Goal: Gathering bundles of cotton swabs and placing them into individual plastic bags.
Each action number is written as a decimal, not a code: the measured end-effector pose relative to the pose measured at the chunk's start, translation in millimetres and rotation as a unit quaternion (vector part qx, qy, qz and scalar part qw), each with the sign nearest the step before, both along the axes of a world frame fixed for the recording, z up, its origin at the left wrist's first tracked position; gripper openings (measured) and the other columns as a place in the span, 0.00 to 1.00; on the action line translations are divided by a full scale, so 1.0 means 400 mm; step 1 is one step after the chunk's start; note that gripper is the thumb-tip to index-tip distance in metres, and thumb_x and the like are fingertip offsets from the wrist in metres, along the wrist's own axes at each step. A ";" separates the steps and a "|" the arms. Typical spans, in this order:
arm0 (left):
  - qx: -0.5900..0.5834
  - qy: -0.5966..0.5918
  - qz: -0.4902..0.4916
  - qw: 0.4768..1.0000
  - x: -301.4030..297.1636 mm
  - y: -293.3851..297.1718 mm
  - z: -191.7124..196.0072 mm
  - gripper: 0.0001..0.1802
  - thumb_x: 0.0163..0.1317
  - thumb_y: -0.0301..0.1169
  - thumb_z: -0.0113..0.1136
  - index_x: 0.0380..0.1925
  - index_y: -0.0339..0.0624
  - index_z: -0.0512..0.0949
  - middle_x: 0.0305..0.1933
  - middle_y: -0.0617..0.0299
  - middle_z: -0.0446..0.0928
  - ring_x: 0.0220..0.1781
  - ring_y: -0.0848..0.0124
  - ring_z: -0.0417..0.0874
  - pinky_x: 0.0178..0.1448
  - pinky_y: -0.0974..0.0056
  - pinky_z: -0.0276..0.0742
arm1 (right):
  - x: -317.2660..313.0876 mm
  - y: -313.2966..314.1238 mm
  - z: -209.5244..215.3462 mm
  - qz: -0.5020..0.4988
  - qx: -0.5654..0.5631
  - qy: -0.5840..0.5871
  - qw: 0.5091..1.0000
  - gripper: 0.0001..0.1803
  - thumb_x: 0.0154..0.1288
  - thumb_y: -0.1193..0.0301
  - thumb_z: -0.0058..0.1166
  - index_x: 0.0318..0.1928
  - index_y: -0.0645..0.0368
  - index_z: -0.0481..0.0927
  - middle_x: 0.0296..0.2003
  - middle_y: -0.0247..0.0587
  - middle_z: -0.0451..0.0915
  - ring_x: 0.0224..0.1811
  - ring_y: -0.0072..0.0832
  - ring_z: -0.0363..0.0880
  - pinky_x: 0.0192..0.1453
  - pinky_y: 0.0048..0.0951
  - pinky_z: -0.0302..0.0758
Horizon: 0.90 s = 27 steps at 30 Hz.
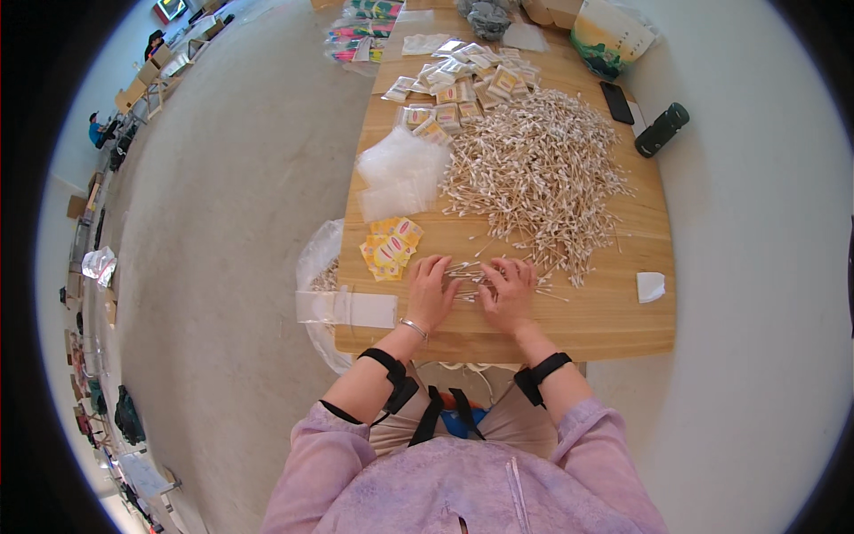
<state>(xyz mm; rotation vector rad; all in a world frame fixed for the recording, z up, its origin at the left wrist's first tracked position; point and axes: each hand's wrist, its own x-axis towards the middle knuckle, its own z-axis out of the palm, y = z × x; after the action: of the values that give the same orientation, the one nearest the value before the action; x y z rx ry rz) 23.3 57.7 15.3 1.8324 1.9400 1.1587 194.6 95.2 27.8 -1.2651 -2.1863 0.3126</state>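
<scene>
A small bunch of cotton swabs (464, 274) lies between my hands near the front of the wooden table. My left hand (431, 294) closes on the bunch's left ends with curled fingers. At the opposite ends, my right hand (508, 292) is also curled against the swabs. Just beyond is a large heap of loose cotton swabs (543, 165), some strays reaching toward my right hand. Yellow and white printed cards (391, 247) lie fanned beside my left hand. Clear plastic bags (402, 169) are stacked behind the cards.
Filled small packets (463, 80) are piled at the far side. A clear bag with swabs (322, 267) hangs by the left table edge (365, 338). On the right are a dark bottle (663, 130), a phone (616, 102) and a folded white piece (650, 287). People sit far left.
</scene>
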 end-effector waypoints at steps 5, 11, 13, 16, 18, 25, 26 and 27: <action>-0.057 0.013 -0.043 0.997 0.002 0.025 -0.010 0.12 0.51 0.29 0.65 0.38 0.44 0.80 0.41 0.59 0.75 0.47 0.58 0.73 0.53 0.58 0.67 | 0.078 0.038 -0.035 0.003 0.018 -0.031 0.999 0.14 0.51 0.67 0.60 0.42 0.45 0.81 0.44 0.29 0.75 0.55 0.35 0.66 0.68 0.49 0.50; -0.030 -0.004 -0.041 0.999 -0.003 0.023 -0.031 0.06 0.52 0.28 0.64 0.32 0.46 0.82 0.36 0.61 0.76 0.44 0.61 0.74 0.50 0.59 0.68 | 0.135 0.087 -0.052 -0.111 0.055 -0.030 0.992 0.08 0.52 0.65 0.61 0.35 0.45 0.83 0.41 0.29 0.76 0.54 0.35 0.66 0.68 0.48 0.50; -0.020 -0.005 -0.037 0.999 -0.002 0.019 -0.031 0.05 0.52 0.27 0.63 0.31 0.46 0.82 0.35 0.61 0.76 0.43 0.61 0.74 0.49 0.59 0.68 | 0.136 0.093 -0.047 -0.144 0.062 -0.033 0.987 0.07 0.52 0.64 0.61 0.34 0.45 0.83 0.41 0.28 0.76 0.54 0.35 0.66 0.68 0.48 0.50; -0.018 -0.005 -0.016 1.000 0.001 0.019 -0.035 0.05 0.51 0.27 0.64 0.31 0.46 0.82 0.34 0.61 0.76 0.43 0.61 0.74 0.49 0.59 0.69 | 0.136 0.096 -0.044 -0.090 0.079 -0.059 0.991 0.06 0.52 0.64 0.62 0.33 0.45 0.83 0.41 0.28 0.76 0.54 0.35 0.66 0.68 0.48 0.50; -0.034 -0.004 -0.029 0.999 0.002 0.015 -0.033 0.07 0.51 0.27 0.64 0.32 0.46 0.82 0.36 0.61 0.76 0.44 0.61 0.74 0.50 0.59 0.68 | 0.135 0.099 -0.049 -0.144 0.080 -0.069 0.984 0.07 0.52 0.64 0.61 0.33 0.44 0.83 0.41 0.28 0.76 0.53 0.35 0.66 0.68 0.48 0.50; -0.020 0.020 -0.088 0.996 0.027 -0.032 -0.011 0.14 0.52 0.31 0.64 0.40 0.47 0.79 0.42 0.62 0.74 0.50 0.60 0.72 0.55 0.57 0.65 | 0.073 0.095 -0.027 -0.196 0.106 -0.103 0.969 0.08 0.52 0.64 0.61 0.34 0.46 0.83 0.40 0.30 0.75 0.52 0.34 0.66 0.65 0.46 0.53; -0.020 0.020 -0.088 0.996 0.024 -0.031 -0.015 0.14 0.52 0.31 0.64 0.40 0.47 0.79 0.42 0.62 0.74 0.50 0.60 0.72 0.55 0.57 0.65 | 0.052 0.089 -0.024 -0.190 0.086 -0.097 0.973 0.08 0.52 0.64 0.61 0.34 0.46 0.83 0.40 0.30 0.74 0.51 0.33 0.66 0.62 0.45 0.55; -0.020 0.014 -0.094 0.995 0.023 -0.031 -0.017 0.13 0.51 0.30 0.64 0.40 0.46 0.79 0.41 0.60 0.75 0.50 0.59 0.72 0.55 0.57 0.66 | 0.031 0.082 -0.022 -0.184 0.065 -0.092 0.976 0.08 0.52 0.64 0.60 0.34 0.46 0.83 0.40 0.31 0.73 0.49 0.33 0.66 0.60 0.43 0.57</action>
<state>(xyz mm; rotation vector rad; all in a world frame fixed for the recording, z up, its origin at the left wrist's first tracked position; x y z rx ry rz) 32.4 45.3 8.5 1.9702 1.7473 1.0346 207.2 128.1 18.9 -1.6414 -2.0245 -0.0994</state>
